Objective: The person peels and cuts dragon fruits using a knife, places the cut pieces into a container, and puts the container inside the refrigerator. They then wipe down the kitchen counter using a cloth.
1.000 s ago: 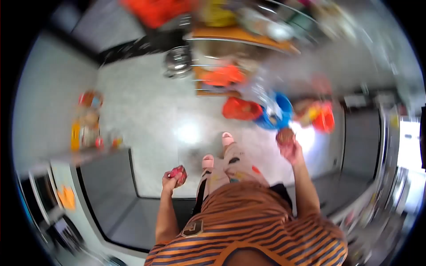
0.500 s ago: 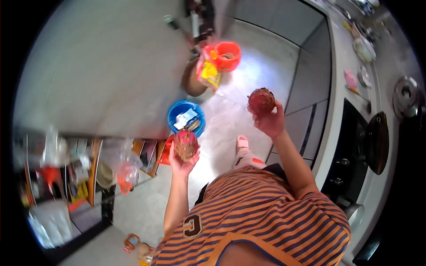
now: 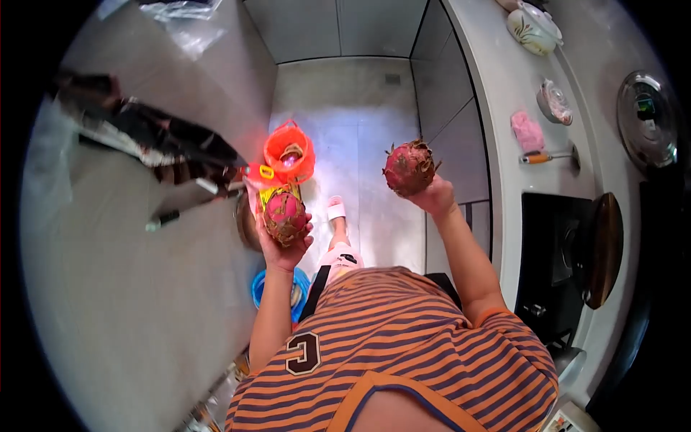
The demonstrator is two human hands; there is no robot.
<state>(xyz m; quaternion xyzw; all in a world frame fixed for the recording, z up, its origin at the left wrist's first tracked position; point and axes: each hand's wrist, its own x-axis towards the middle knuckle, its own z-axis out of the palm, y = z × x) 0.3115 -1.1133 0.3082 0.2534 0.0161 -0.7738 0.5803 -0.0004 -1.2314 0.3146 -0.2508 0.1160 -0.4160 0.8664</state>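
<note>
Each of my hands carries a dragon fruit with pink-red skin and dry, brownish scales. In my left hand (image 3: 282,253) rests the left dragon fruit (image 3: 285,216), with fingertips showing along its right side. My right hand (image 3: 436,196) grips the right dragon fruit (image 3: 409,170) from below and behind, so most of its fingers are hidden by the fruit. Both fruits are held up in front of my body, well apart from each other and above the floor.
A red bucket (image 3: 309,167) stands on the floor ahead, and a blue bucket (image 3: 260,289) is beside my left forearm. Along the right runs a counter (image 3: 497,115) with a pink cloth (image 3: 527,132), a spatula (image 3: 545,157), a lidded pot (image 3: 534,30) and a wok (image 3: 603,248) on the stove.
My view has turned and moved forward along the floor. The shelves at left have mostly left view, and the red bucket appears nearer. Both hands still hold their dragon fruits.
</note>
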